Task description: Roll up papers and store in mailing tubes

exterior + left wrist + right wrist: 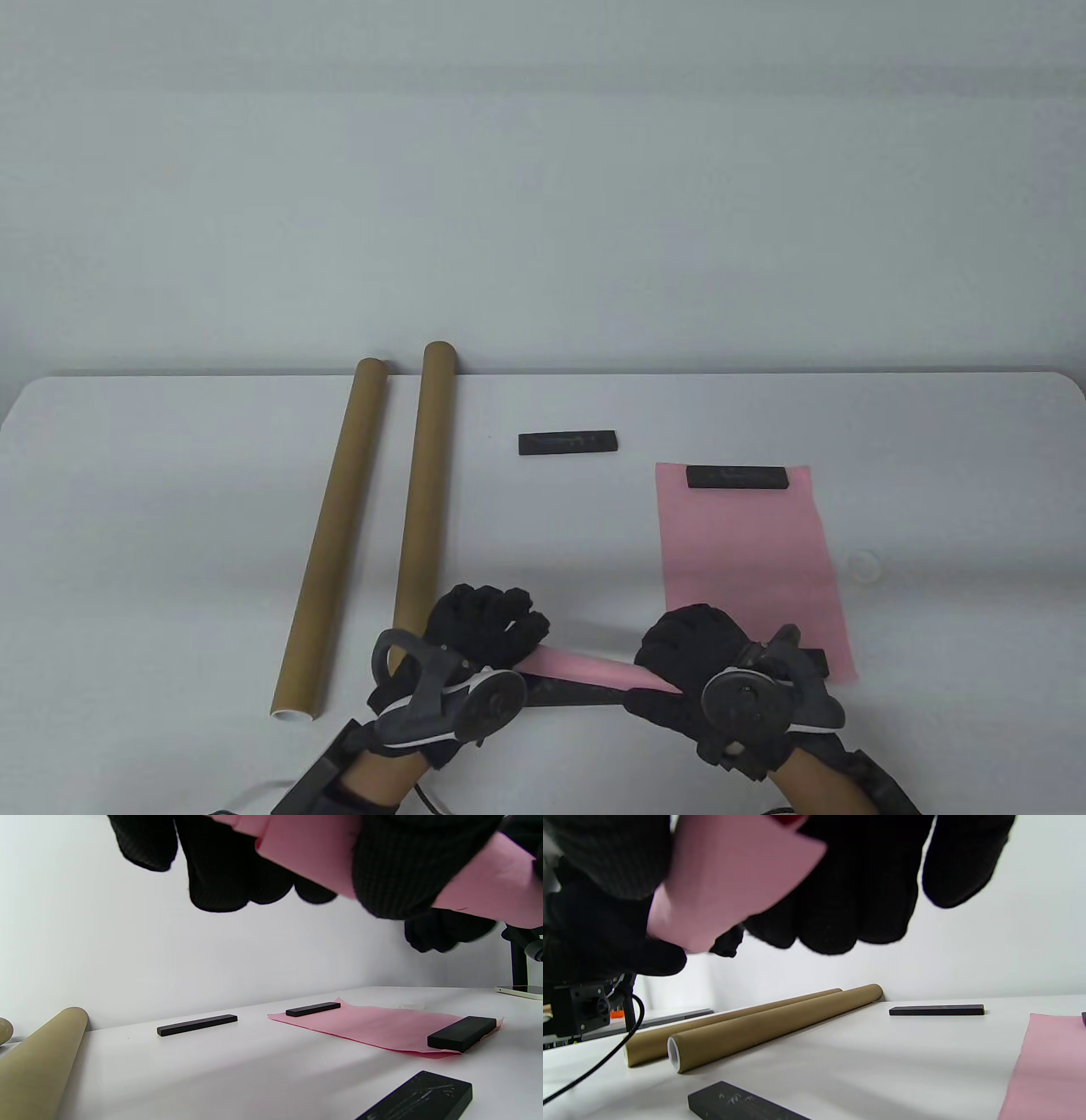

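Above table: left hand (484, 632), right hand (691, 658) grip rolled pink paper (585, 668).

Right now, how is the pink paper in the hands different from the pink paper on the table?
The pink paper roll is curled into a thin tube; the flat pink paper sheet lies spread out. The roll is held up off the table by the left hand and right hand; the sheet lies under black rectangular bars. Both are the same pink.

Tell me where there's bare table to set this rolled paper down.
Bare patches: between the right tube and the flat pink sheet, below the loose black bar; also left of the left tube. Crowded: the near edge under both hands.
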A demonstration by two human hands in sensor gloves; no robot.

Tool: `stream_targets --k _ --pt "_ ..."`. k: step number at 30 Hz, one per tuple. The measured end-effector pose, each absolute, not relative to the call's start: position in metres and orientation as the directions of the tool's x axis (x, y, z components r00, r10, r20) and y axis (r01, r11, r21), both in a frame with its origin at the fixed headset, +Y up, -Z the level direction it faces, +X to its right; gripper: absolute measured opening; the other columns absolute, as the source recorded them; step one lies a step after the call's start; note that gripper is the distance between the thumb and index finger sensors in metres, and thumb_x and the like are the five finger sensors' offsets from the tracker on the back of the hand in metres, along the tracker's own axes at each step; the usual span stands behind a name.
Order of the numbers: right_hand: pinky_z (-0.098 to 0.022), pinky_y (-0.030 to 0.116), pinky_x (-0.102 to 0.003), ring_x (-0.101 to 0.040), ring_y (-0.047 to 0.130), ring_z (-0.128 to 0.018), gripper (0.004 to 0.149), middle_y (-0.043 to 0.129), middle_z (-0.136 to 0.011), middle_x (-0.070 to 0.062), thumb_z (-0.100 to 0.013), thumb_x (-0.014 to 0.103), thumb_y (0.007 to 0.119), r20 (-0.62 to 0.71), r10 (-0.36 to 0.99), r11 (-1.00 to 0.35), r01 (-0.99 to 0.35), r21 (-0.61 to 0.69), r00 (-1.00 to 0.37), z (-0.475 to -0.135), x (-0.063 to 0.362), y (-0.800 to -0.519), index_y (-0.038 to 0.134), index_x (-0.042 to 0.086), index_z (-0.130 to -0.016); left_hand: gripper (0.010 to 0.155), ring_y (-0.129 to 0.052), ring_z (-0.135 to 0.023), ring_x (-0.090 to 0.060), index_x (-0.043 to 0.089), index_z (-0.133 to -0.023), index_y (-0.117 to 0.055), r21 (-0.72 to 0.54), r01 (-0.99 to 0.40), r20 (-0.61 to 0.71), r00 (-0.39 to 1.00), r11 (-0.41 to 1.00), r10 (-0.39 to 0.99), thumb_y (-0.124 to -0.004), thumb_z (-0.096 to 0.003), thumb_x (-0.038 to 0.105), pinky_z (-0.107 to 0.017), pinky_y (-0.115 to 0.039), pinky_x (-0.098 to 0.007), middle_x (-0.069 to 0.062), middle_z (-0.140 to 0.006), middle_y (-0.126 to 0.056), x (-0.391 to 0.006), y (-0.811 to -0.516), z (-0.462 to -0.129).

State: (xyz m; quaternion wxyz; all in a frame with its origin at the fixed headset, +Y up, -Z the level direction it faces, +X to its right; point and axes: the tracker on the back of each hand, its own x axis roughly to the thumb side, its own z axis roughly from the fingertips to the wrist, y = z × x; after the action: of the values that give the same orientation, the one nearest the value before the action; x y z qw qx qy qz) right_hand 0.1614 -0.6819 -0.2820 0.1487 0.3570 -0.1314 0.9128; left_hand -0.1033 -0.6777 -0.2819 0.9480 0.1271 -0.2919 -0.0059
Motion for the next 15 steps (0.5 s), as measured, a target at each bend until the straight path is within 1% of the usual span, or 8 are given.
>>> stream_targets --k 2,4,6,7,8,11,13,15 --pt "-0.063 0.069 -0.069 -0.048 0.085 -0.088 0.07 0.085 -0.095 -0.015 -0.041 0.062 0.084 0.685 0.127 -0.922 -0.34 -0.186 -0.718 -0.2808 0.1613 -0.6803 0.084 0.013 -0.091 0.051 -0.091 -0.086 -0.022 0.036 -0.08 -0.083 0.23 -0.056 0.545 0.835 0.972 -0.081 -0.082 -0.035 0.062 -0.07 -0.071 -0.049 0.002 -0.097 -0.08 -0.1045 -0.6785 -0.2828" --pt "-0.064 0.068 -0.069 -0.048 0.083 -0.091 0.067 0.081 -0.098 -0.014 -0.042 0.056 0.089 0.674 0.072 -0.921 -0.309 -0.238 -0.735 -0.2784 0.1594 -0.6789 0.08 0.014 -0.093 0.052 -0.092 -0.086 -0.023 0.036 -0.079 -0.084 0.217 -0.064 0.54 0.839 0.974 -0.066 -0.081 -0.0348 0.063 -0.07 -0.071 -0.049 0.002 -0.097 -0.081 -0.1063 -0.6785 -0.2844" --pt "-0.064 0.07 -0.068 -0.045 0.086 -0.089 0.058 0.087 -0.093 -0.012 -0.043 0.053 0.089 0.67 0.047 -0.916 -0.299 -0.266 -0.741 -0.2773 0.1582 -0.6776 0.086 0.016 -0.087 0.06 -0.09 -0.087 -0.023 0.037 -0.088 -0.077 0.218 -0.07 0.537 0.842 0.973 -0.06 -0.082 -0.0343 0.063 -0.07 -0.071 -0.049 0.0 -0.099 -0.078 -0.1078 -0.6786 -0.2851" --pt "-0.063 0.071 -0.068 -0.044 0.09 -0.085 0.055 0.093 -0.085 -0.011 -0.043 0.055 0.087 0.669 0.062 -0.917 -0.306 -0.255 -0.741 -0.2785 0.1581 -0.677 0.09 0.016 -0.081 0.068 -0.09 -0.087 -0.023 0.036 -0.095 -0.068 0.227 -0.069 0.538 0.84 0.971 -0.066 -0.083 -0.0341 0.062 -0.07 -0.07 -0.049 0.0 -0.1 -0.077 -0.1077 -0.6783 -0.2847" --pt "-0.062 0.073 -0.067 -0.042 0.096 -0.078 0.055 0.098 -0.077 -0.011 -0.043 0.06 0.082 0.669 0.081 -0.923 -0.308 -0.229 -0.739 -0.2801 0.1583 -0.6768 0.095 0.017 -0.074 0.071 -0.089 -0.088 -0.023 0.035 -0.097 -0.064 0.239 -0.07 0.54 0.838 0.969 -0.073 -0.085 -0.0342 0.06 -0.071 -0.07 -0.049 0.0 -0.1 -0.075 -0.1077 -0.6774 -0.2838" --pt "-0.058 0.077 -0.066 -0.042 0.101 -0.069 0.059 0.104 -0.067 -0.011 -0.043 0.064 0.076 0.669 0.184 -0.923 -0.36 -0.135 -0.72 -0.2847 0.1611 -0.6802 0.1 0.015 -0.065 0.062 -0.09 -0.087 -0.022 0.038 -0.091 -0.07 0.265 -0.081 0.565 0.821 0.961 -0.087 -0.086 -0.0344 0.058 -0.071 -0.07 -0.049 0.002 -0.098 -0.078 -0.1062 -0.6739 -0.2805" --pt "-0.059 0.074 -0.068 -0.046 0.094 -0.078 0.064 0.097 -0.079 -0.014 -0.043 0.065 0.076 0.665 0.176 -0.927 -0.35 -0.136 -0.726 -0.2854 0.1618 -0.682 0.095 0.013 -0.076 0.053 -0.092 -0.085 -0.022 0.038 -0.083 -0.08 0.25 -0.061 0.557 0.825 0.966 -0.092 -0.084 -0.0348 0.06 -0.071 -0.071 -0.049 0.003 -0.095 -0.082 -0.1061 -0.6748 -0.2813" --pt "-0.063 0.069 -0.069 -0.049 0.084 -0.089 0.073 0.084 -0.096 -0.016 -0.042 0.064 0.082 0.674 0.117 -0.936 -0.308 -0.171 -0.729 -0.2832 0.1593 -0.6827 0.081 0.012 -0.094 0.052 -0.093 -0.085 -0.022 0.037 -0.08 -0.083 0.2 -0.072 0.558 0.828 0.977 -0.053 -0.081 -0.0345 0.063 -0.071 -0.071 -0.049 0.003 -0.093 -0.084 -0.1088 -0.6795 -0.2858"
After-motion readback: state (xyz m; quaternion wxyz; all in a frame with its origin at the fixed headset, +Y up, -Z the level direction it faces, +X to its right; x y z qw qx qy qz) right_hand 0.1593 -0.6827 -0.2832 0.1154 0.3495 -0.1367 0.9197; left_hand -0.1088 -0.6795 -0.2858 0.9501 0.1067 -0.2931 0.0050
